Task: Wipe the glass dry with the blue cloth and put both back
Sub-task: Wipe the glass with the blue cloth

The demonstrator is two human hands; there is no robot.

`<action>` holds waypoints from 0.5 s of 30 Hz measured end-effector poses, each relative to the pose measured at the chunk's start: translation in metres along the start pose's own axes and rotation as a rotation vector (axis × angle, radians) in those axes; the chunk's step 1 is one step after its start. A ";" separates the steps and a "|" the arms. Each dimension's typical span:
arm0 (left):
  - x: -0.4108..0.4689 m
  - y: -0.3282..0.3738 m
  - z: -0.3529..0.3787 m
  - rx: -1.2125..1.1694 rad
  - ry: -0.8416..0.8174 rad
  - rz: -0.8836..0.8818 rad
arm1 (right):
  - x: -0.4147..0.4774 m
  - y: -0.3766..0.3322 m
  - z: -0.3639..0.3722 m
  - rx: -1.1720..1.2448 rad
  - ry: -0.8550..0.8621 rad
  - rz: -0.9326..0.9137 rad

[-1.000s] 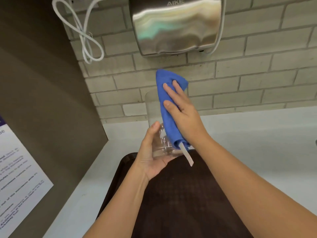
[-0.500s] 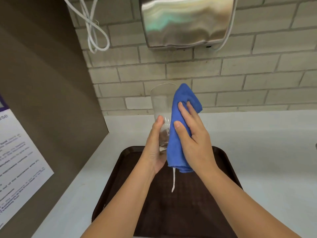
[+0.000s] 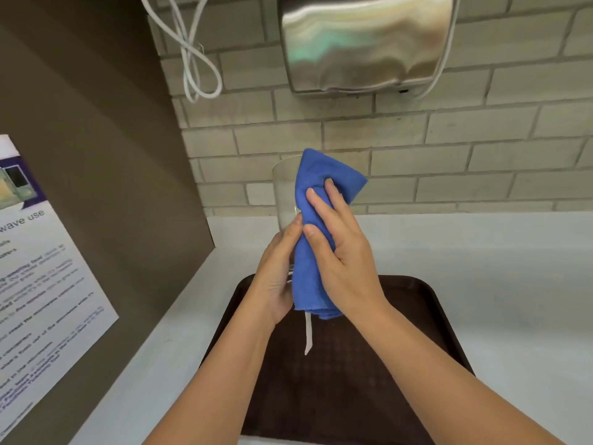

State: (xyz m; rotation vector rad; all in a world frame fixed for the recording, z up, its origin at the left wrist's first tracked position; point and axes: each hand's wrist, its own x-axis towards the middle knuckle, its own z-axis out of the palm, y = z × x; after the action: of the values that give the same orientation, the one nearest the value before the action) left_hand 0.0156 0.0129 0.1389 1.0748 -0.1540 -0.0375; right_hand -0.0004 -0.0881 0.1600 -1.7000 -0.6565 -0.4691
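Note:
A clear drinking glass [image 3: 284, 191] is held upright in the air above the tray, mouth up. My left hand [image 3: 277, 277] grips its lower part from the left. The blue cloth [image 3: 316, 239] is draped down the glass's right side, with a white tag hanging from its lower end. My right hand [image 3: 343, 252] presses the cloth flat against the glass, fingers pointing up. The cloth and my hands hide the base and right half of the glass.
A dark brown tray [image 3: 426, 316] lies on the white counter [image 3: 481, 268] right under my hands. A brown panel with a printed notice [image 3: 41, 284] stands on the left. On the brick wall hang a steel hand dryer [image 3: 362, 43] and a looped white cable [image 3: 192, 59].
Both hands with the glass and cloth have come down and closer to me above the tray. My right hand has slid a little along the cloth on the glass.

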 end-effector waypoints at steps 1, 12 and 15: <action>0.000 0.000 -0.001 -0.040 -0.005 -0.023 | 0.004 -0.001 -0.001 -0.009 -0.011 -0.006; 0.004 -0.003 0.007 -0.221 -0.122 0.011 | 0.029 -0.008 -0.014 -0.174 -0.084 -0.053; 0.005 -0.003 0.009 -0.188 -0.131 0.001 | 0.039 -0.007 -0.027 -0.032 -0.044 0.053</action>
State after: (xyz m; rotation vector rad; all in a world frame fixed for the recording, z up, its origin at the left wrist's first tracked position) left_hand 0.0193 0.0031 0.1413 0.8848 -0.2640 -0.1191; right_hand 0.0255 -0.1064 0.1952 -1.7582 -0.6370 -0.4072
